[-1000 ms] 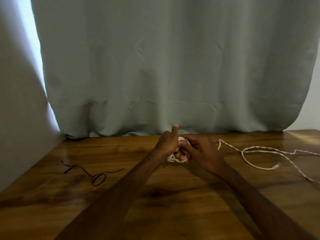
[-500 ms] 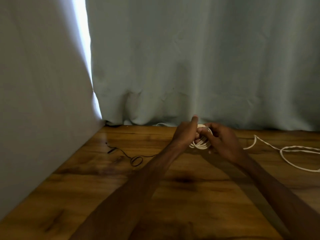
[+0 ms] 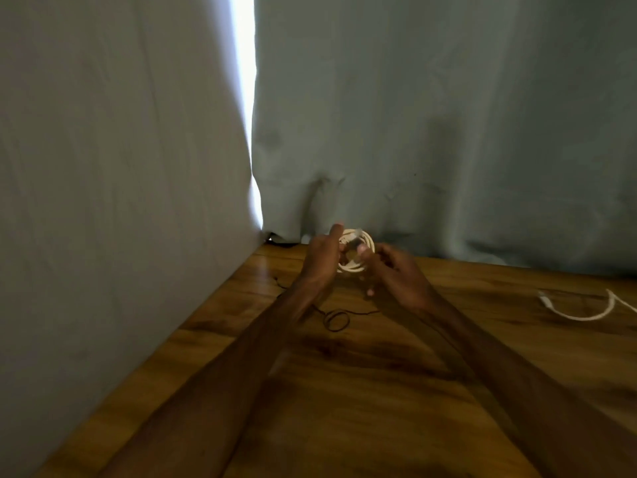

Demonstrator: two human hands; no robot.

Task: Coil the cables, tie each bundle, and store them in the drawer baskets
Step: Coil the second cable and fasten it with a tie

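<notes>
Left hand: my left hand (image 3: 319, 260) is raised just above the desk (image 3: 344, 391), near its far edge, and its fingers (image 3: 336, 231) are curled round the left side of the white cable coil (image 3: 368, 240), with one of them sticking up past the top of the coil.
Right hand: my right hand (image 3: 400, 276) meets the coil from the other side. Its thumb and nearest fingers pinch the strands at the middle, and the lower fingers hang loosely curled below.
White cable coil: wound into a small round bundle of several turns, held between both hands and clear of the desk. Blur hides whether a tie is on it.
Black cord (image 3: 336, 329): thin, lying on the desk under my left wrist, with a small loop in it and a tail running towards the right.
Second white cable (image 3: 586, 319): loose on the desk, well apart to the right, in an open curve that runs off the edge of view.
Curtain (image 3: 431, 132): grey-green, hanging behind the desk down to its far edge.
Left side: a pale grey surface (image 3: 120, 201) beside the desk, and a bright strip of light (image 3: 245, 98) between it and the curtain.
</notes>
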